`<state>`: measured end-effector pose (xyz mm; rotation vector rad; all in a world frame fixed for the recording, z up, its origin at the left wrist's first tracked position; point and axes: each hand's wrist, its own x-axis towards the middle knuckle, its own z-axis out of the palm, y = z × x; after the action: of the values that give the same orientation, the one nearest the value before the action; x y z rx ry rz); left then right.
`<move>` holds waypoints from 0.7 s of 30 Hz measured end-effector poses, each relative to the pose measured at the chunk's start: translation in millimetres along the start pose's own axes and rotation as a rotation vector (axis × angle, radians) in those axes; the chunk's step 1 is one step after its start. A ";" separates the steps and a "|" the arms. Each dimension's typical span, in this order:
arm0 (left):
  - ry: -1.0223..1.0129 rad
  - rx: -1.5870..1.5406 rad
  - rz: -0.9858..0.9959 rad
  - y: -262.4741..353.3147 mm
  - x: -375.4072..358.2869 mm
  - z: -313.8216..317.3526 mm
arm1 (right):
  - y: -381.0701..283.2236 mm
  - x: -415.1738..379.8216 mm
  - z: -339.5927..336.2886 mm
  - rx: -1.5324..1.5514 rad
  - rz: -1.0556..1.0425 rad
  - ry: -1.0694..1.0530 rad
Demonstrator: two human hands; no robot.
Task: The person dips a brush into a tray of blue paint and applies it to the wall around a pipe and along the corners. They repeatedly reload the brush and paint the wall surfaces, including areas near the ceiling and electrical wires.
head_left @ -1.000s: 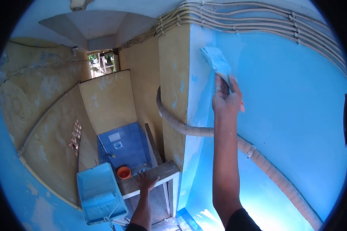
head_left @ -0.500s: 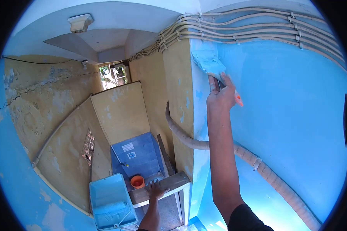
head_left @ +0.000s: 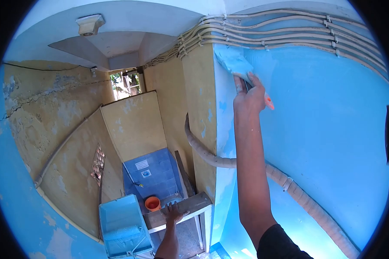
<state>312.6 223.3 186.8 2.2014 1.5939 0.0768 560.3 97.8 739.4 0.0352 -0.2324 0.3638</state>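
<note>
My right hand is raised high and closed around a wide paintbrush coated in light blue paint. Its bristles press against the wall corner, just under the cables, and the orange-tipped handle end sticks out below my fingers. Fresh blue paint covers the wall to the right. Low down, my left hand lies with spread fingers on a grey ledge, holding nothing. Beside it on the left is a blue paint tray with a paint-covered roller in it.
Several pale cables run along the wall top. A thick wrapped pipe crosses the wall below my right forearm. An orange bucket stands behind the ledge, near blue tiles. A wooden plank leans there.
My right hand and the paintbrush have moved slightly upward along the wall corner. The left hand stays on the ledge.
</note>
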 end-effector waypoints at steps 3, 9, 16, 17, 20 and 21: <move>0.012 -0.037 0.020 0.8 2.9 8.4 | 0.1 4.3 -1.2 -0.007 0.021 -0.028; 0.035 -0.001 0.041 -7.1 12.3 13.4 | 2.2 5.0 -5.8 0.023 0.017 -0.018; -0.011 -0.037 -0.011 11.0 -10.2 -12.2 | 3.4 9.0 0.1 0.011 0.022 -0.055; -0.017 -0.042 -0.013 5.7 -5.1 -3.8 | 2.8 4.3 -2.7 0.003 0.025 -0.055; 0.023 -0.042 0.012 -1.3 10.6 13.4 | 1.9 -2.7 -4.7 -0.014 0.049 -0.009; 0.004 -0.032 -0.017 8.0 -0.8 -0.1 | 5.3 3.6 0.3 0.040 0.052 0.001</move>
<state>319.5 220.6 190.0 2.1648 1.6023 0.1011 561.6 104.0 740.5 0.0685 -0.2257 0.4206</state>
